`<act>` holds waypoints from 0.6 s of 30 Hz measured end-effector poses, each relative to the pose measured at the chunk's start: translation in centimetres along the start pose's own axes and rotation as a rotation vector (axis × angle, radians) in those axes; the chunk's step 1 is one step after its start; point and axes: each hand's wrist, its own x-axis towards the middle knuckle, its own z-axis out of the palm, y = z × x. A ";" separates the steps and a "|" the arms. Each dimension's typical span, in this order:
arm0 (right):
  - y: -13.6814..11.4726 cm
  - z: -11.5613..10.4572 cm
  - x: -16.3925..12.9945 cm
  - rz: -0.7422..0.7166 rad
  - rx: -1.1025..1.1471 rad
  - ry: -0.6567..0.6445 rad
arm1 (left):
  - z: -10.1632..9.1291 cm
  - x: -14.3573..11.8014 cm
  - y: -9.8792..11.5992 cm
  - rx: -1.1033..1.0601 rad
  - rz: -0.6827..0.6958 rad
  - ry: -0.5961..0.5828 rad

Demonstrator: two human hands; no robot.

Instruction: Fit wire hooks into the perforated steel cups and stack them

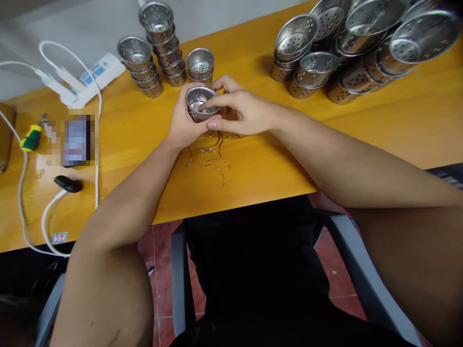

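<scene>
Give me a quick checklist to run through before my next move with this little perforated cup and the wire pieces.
1. Cup held firmly: the left hand wraps the perforated cup from below. Ok.
2. Other hand in place: right hand fingers rest on the cup's rim. Ok.
3. Wire pieces within reach: curved wires lie on the table just beneath the hands. Ok.
4. Wire seated in the cup: hidden by fingers. Cannot tell.
5. Finished stacks upright behind the hands. Ok.
6. Loose cup pile at far right lies heaped and tilted. Not ok.
</scene>
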 end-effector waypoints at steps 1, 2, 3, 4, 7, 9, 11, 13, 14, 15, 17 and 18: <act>0.0 0.0 0.0 -0.001 -0.002 -0.001 | 0.0 0.0 0.2 0.011 -0.021 0.007; -0.1 0.0 0.0 -0.006 -0.004 0.001 | 0.0 0.0 0.2 0.019 -0.030 0.016; -0.2 0.0 0.0 -0.015 -0.010 0.001 | 0.0 0.0 0.2 0.025 -0.030 0.022; -0.2 0.1 0.0 -0.025 -0.017 0.002 | 0.1 0.0 0.1 0.026 -0.022 0.021; -0.4 0.1 0.1 -0.025 -0.029 0.011 | 0.2 0.1 -1.0 -0.017 0.060 0.005; -0.5 0.0 0.1 0.012 -0.023 0.032 | 0.2 0.2 -1.9 -0.065 0.135 0.007; -0.7 -0.2 0.2 0.057 -0.015 0.055 | 0.0 0.3 -2.7 -0.078 0.168 0.010; -1.1 -0.5 0.1 0.103 -0.009 0.067 | -0.1 0.2 -3.0 -0.037 0.128 -0.012; -1.3 -0.7 0.2 0.122 -0.007 0.069 | -0.2 0.2 -3.0 -0.010 0.096 -0.026; -1.5 -0.8 0.2 0.134 -0.006 0.071 | -0.3 0.1 -2.9 0.014 0.068 -0.041; -2.0 -1.0 0.2 0.140 -0.013 0.079 | -0.4 0.0 -2.8 0.045 0.042 -0.055; -2.3 -1.1 0.3 0.139 -0.023 0.085 | -0.4 -0.1 -2.8 0.049 0.041 -0.057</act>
